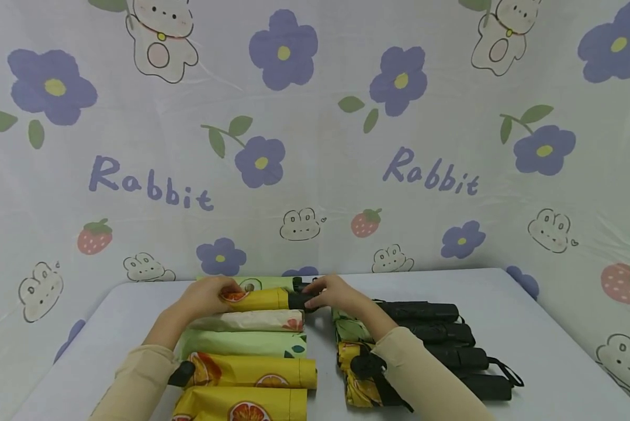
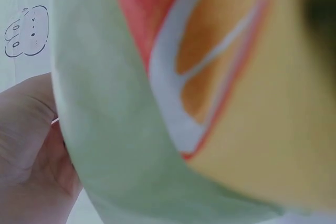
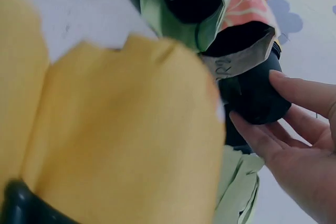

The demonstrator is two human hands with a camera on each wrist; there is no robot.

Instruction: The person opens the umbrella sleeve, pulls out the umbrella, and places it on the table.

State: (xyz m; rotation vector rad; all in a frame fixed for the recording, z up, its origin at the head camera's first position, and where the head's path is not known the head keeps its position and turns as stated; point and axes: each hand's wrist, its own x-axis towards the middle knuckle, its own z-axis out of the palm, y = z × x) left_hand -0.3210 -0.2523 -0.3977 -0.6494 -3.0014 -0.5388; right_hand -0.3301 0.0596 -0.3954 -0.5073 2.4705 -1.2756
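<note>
A yellow folding umbrella (image 1: 262, 299) in an orange-slice print lies crosswise near the back of the table in the head view. My left hand (image 1: 204, 299) grips its left end from above. At its right end, my right hand (image 1: 340, 293) holds the black handle (image 1: 297, 301). The right wrist view shows thumb and fingers pinching that black handle (image 3: 257, 95). Behind it lies a pale green umbrella (image 1: 267, 284). In front lies a cream umbrella sleeve (image 1: 252, 320) with a pink flower. In the left wrist view, a pale green sleeve (image 2: 100, 103) partly hides my left hand (image 2: 29, 150).
Nearer on the left lie a light green sleeve (image 1: 241, 344) and yellow orange-print sleeves (image 1: 288, 369). To the right, several black folded umbrellas (image 1: 446, 333) lie in a row, with a yellow-patterned one (image 1: 358, 389) under my right forearm. A printed cloth (image 1: 315, 146) hangs behind the white table (image 1: 536, 327).
</note>
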